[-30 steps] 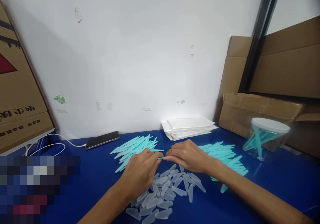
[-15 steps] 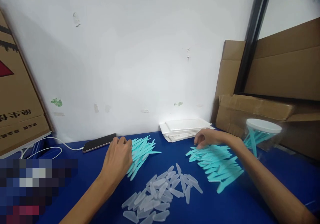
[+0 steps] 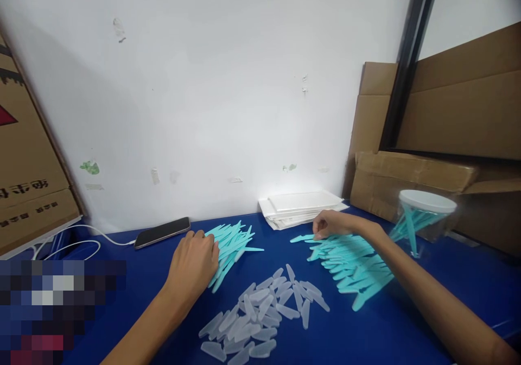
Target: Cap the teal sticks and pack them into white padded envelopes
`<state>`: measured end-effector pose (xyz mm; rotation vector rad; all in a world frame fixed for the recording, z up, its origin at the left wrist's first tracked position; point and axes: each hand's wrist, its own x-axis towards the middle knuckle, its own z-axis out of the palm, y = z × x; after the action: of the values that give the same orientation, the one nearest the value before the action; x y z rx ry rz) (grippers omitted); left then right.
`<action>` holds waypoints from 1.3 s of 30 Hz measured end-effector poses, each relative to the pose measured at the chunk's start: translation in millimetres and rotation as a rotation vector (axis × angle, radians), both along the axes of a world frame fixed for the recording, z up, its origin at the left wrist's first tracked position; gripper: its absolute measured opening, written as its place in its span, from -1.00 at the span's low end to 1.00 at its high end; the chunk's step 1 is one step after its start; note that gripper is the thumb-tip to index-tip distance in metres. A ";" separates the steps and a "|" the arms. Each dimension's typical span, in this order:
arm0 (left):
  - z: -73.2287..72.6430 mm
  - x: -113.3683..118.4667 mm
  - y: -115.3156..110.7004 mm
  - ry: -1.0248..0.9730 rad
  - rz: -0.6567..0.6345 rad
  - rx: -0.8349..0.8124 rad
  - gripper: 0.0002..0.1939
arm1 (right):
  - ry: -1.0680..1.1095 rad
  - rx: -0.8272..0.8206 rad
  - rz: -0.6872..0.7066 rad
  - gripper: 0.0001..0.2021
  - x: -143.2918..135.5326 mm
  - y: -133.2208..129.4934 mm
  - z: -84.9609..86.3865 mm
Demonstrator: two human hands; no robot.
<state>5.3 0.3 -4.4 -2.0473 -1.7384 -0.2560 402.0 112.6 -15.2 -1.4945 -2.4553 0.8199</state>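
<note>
Slim turquoise plastic sticks, shaped like eyebrow razors, lie in two piles on the blue table (image 3: 134, 289). At the left pile (image 3: 234, 243), my left hand (image 3: 195, 262) has its fingers curled in against the near-left ends; its fingertips are hidden. My right hand (image 3: 328, 225) reaches over the far edge of the right pile (image 3: 354, 264), thumb and forefinger pinched on one eyebrow razor (image 3: 300, 238) that sticks out to the left. Between and nearer than the piles are scattered many translucent, blade-shaped caps (image 3: 248, 319).
Behind my right hand lies a stack of white sheets or envelopes (image 3: 301, 207). A clear white-lidded container (image 3: 427, 202) with more turquoise sticks stands right. A phone (image 3: 163, 233) on a white cable lies left. Cardboard boxes (image 3: 411, 177) stand along the wall.
One razor at my right fingertips now juts out left of the right pile. My left hand has shifted slightly down and right over its pile's edge.
</note>
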 end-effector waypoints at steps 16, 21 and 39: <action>11.6 16.8 -27.5 -0.449 -0.618 -0.435 -0.85 | 0.060 0.212 0.103 -0.54 -25.6 -10.4 7.0; 5.3 21.6 -26.9 -0.410 -0.565 -0.487 -0.91 | 0.016 0.320 0.110 -0.59 -29.2 -14.0 12.0; -8.4 16.4 -5.4 -0.425 -0.423 -0.145 -0.67 | 0.203 0.457 0.180 -0.67 -92.1 -66.3 29.1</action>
<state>21.7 -5.1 -12.8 -2.6059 -1.5565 -0.7638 310.0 46.2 13.9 -0.9931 -2.4272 0.3711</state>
